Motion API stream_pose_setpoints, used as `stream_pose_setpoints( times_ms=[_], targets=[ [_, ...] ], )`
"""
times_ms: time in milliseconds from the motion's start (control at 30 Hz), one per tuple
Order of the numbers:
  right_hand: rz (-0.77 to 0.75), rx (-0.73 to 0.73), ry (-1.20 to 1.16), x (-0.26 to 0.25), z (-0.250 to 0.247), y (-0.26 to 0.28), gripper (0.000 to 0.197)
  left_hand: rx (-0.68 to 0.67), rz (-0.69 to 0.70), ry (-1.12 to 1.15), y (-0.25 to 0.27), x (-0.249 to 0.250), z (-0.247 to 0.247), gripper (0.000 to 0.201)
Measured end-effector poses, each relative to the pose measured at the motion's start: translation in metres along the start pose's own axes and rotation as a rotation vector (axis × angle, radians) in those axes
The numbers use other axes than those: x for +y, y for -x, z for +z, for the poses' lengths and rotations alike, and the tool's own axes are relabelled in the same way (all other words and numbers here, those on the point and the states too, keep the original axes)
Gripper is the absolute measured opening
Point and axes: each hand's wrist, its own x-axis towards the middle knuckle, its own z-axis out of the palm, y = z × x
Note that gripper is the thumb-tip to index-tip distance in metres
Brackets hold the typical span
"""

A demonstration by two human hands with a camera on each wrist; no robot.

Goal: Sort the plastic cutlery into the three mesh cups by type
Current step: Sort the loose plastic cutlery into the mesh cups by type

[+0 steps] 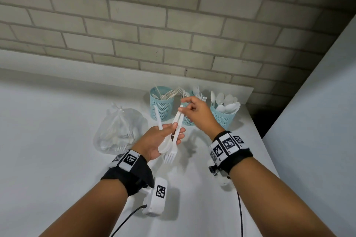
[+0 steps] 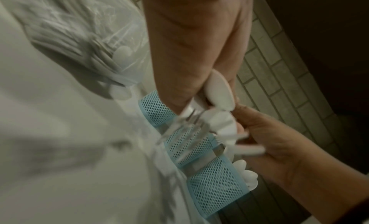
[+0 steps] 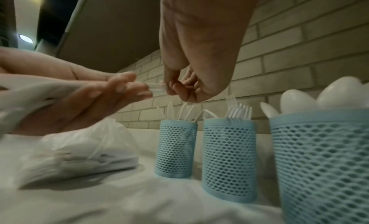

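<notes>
My left hand (image 1: 163, 138) holds a small bunch of cutlery over the table (image 1: 57, 121): a spoon (image 1: 165, 145), a fork (image 1: 173, 140) and a third handle, type unclear. My right hand (image 1: 194, 111) has its grip pinched on the fork's handle tip. I'd draw it straight out along its length (so the spoon isn't dragged loose), then drop it tines-up into the middle cup (image 3: 229, 158), where forks already stand.

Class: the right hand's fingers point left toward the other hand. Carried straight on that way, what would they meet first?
Probably the handles of the fork and spoon that the left hand holds; the right hand already pinches one handle end.
</notes>
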Motion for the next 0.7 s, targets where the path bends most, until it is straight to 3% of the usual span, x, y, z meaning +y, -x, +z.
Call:
stream_pose_setpoints(
  times_ms=[100, 233, 333, 533, 700],
  targets=[
    [0.03, 0.156, -0.009, 0.004, -0.017, -0.005, 0.011, -0.018, -0.015, -0.067, 0.0, 0.002, 0.001, 0.023],
    [0.048, 0.131, 0.032, 0.005, -0.024, -0.006, 0.015, -0.037, -0.005, -0.138, 0.0, 0.004, 0.007, 0.019],
    [0.062, 0.147, 0.032, 0.001, -0.022, -0.006, 0.006, -0.056, -0.011, -0.145, -0.001, 0.002, 0.012, 0.02],
    [0.048, 0.007, 0.068, -0.002, -0.012, -0.002, 0.007, -0.094, -0.071, -0.159, 0.0, 0.003, 0.014, 0.023],
    [0.153, -0.079, 0.032, -0.007, -0.007, 0.0, 0.014, -0.055, -0.046, -0.187, 0.0, 0.003, 0.012, 0.027]
  ],
)
